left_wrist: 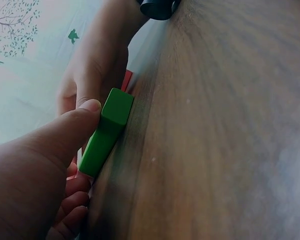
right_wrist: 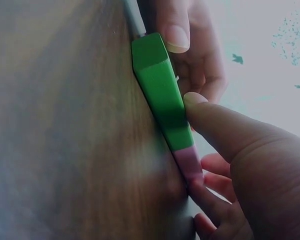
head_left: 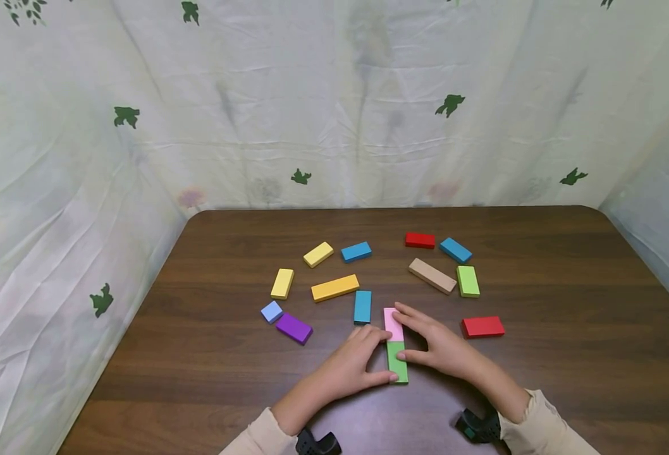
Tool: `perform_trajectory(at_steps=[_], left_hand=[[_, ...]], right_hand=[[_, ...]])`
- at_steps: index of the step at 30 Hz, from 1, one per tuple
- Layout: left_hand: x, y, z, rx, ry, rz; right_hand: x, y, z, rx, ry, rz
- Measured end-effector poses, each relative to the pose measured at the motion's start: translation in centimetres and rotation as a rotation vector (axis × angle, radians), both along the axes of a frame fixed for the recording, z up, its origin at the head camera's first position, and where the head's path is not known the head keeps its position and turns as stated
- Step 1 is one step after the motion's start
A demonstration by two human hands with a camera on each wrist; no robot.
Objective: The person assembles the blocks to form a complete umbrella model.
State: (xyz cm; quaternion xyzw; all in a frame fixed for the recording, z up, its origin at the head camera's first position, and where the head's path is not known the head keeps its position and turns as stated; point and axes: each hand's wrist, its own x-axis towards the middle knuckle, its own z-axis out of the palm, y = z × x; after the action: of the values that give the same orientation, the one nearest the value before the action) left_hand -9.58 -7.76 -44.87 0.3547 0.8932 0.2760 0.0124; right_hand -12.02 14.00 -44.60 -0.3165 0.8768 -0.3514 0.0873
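Observation:
A pink block and a green block lie end to end in one line on the table, the pink one farther off. My left hand comes from the left, index fingertip on the pink block near the seam and thumb tip at the green block's near end. From the right, my right hand touches the same row. Its index fingertip is by the pink block's far corner, and its thumb rests along the green block's side. Both hands have their thumb and index finger spread.
Beyond the hands lie several loose blocks on the brown table. A blue block is closest on the left, near a purple block and an orange block. On the right are a red block and a tan block.

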Motion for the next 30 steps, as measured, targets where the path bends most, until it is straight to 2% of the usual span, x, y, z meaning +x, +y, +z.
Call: perform_trajectory(at_steps=[14,21,25,30], left_hand=[[0.1,0.0,-0.2,0.001,0.032,-0.003],[0.0,0.0,-0.2,0.012,0.023,-0.001],[-0.1,-0.1,0.1,0.072,0.024,0.000],[-0.6,-0.4,0.1,0.200,0.125,0.028]], right_hand=[[2.1,0.2,-0.3,-0.012,0.034,-0.002],[2.4,0.1,-0.3,-0.030,0.026,-0.016],[2.3,0.1,-0.4,-0.031,0.031,-0.017],[2.3,0.1,-0.4,-0.033,0.038,-0.017]])
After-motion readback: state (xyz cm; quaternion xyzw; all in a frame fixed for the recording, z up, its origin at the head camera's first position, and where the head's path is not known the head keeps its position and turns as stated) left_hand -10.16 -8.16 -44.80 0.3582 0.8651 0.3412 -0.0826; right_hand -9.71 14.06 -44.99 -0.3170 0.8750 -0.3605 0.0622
